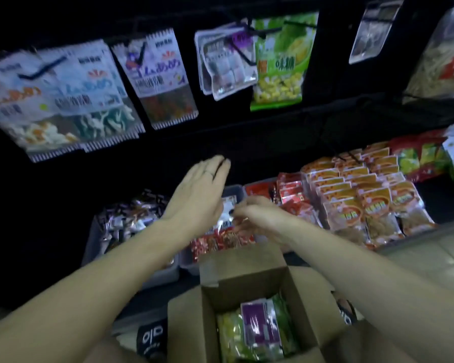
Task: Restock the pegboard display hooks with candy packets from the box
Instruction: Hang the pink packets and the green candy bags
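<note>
An open cardboard box [247, 292] sits low in front of the person, flaps spread, and inside it lie candy packets [257, 331]: a purple-labelled one on top of pale green and yellow ones. Beyond the box, a grey bin [95, 242] holds dark and silver wrapped sweets, and just to its right another bin [236, 191] carries red wrapped packets, with one red-patterned bag [220, 241] lying along its front edge. Further right, rows of red-and-gold packets [357, 195] stand packed upright on the low shelf. Above, on the black pegboard [220, 137], packets hang from hooks: white ones with blue print at the left [63, 100], a clear bunch of pale sweets [223, 64] near the middle, a green packet [281, 64] right beside that bunch, and more at the far right. The left hand [197, 195] is stretched forward and up over the bins, palm down, fingers straight and together, with a ring on one finger, holding nothing. The right hand [257, 218] is lower, just over the bin with the red packets, its fingers curled around something small and shiny there; it is too blurred for me to make out what it is.
</note>
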The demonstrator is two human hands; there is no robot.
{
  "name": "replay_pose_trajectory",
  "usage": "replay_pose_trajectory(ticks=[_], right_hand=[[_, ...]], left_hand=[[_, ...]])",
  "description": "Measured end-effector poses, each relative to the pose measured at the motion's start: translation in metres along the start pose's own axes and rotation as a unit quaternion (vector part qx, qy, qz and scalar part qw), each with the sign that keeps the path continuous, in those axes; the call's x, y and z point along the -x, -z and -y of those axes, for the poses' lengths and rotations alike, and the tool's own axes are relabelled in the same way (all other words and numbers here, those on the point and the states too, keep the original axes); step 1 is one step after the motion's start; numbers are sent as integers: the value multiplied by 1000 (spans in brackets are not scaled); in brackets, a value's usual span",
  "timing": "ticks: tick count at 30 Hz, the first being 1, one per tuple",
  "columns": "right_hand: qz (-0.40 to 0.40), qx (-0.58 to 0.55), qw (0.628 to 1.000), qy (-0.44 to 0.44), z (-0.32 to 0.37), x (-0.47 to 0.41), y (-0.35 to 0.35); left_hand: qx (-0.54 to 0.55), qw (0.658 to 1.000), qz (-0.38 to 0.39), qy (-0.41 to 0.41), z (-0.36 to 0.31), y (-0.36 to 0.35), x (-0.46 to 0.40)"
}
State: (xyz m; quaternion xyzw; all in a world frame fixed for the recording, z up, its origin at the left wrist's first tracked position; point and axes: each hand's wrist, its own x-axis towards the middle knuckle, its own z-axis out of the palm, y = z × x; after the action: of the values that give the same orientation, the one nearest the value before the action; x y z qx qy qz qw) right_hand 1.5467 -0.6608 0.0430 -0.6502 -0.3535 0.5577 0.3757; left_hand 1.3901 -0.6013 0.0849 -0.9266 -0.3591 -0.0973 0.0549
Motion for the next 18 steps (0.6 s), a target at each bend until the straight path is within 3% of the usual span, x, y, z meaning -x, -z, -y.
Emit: replay_pose_trajectory(ticks=[5, 12, 18], right_hand=[[83, 129, 982, -110, -102, 11, -28], [128, 416, 883, -176, -202, -16, -36], [126, 473, 841, -229, -287, -59, -55]], left_hand=[[39, 977, 207, -33, -14, -89, 83], [86, 921, 380, -5, -10, -167, 112], [106, 905, 412, -15, -3, -192, 104]])
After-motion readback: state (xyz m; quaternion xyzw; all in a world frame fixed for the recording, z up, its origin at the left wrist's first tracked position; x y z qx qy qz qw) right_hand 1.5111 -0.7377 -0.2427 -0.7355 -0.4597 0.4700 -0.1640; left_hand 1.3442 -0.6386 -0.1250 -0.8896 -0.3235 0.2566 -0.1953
